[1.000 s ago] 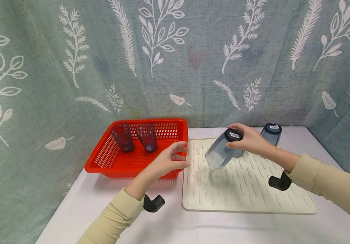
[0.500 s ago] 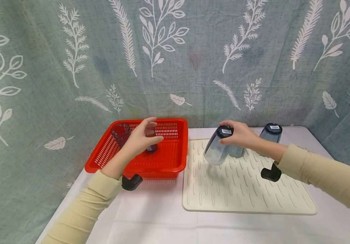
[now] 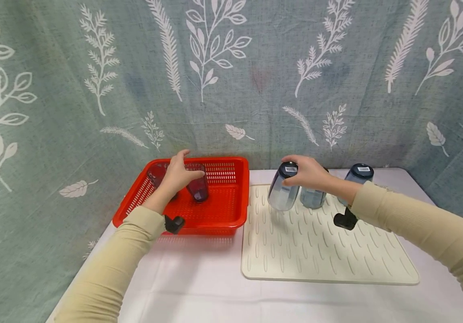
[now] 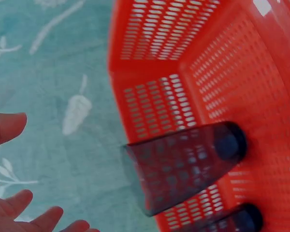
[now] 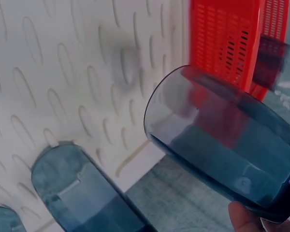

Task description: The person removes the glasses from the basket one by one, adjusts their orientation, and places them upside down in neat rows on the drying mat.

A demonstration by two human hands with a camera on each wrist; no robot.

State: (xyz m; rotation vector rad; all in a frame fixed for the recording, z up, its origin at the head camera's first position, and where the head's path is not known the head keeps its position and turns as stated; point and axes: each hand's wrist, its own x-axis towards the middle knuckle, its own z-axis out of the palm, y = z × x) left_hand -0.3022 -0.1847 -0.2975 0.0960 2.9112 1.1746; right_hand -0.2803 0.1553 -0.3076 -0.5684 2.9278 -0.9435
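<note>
My right hand (image 3: 305,172) grips a clear blue-grey drinking glass (image 3: 283,190) by its dark base, mouth down and slightly tilted, close over the cream drying mat (image 3: 296,260). Two more such glasses stand upside down on the mat: one glass (image 3: 313,197) right beside it, another glass (image 3: 358,174) farther right, partly behind my forearm. My left hand (image 3: 176,175) is over the red basket (image 3: 211,220), thumb and fingers spread apart, holding nothing. Inside lean two glasses, mouths up: the right glass (image 4: 183,164) near my thumb, and the left glass (image 3: 156,175), partly covered by my hand.
A white cloth (image 3: 199,287) covers the table under the basket and mat. Behind them hangs a grey-green curtain (image 3: 263,112) with white leaf prints. The basket's right rim comes right up to the mat's left edge.
My left hand has moved left from the basket's right side to over the glasses in it. My right hand has carried its glass a little left and turned it more upright.
</note>
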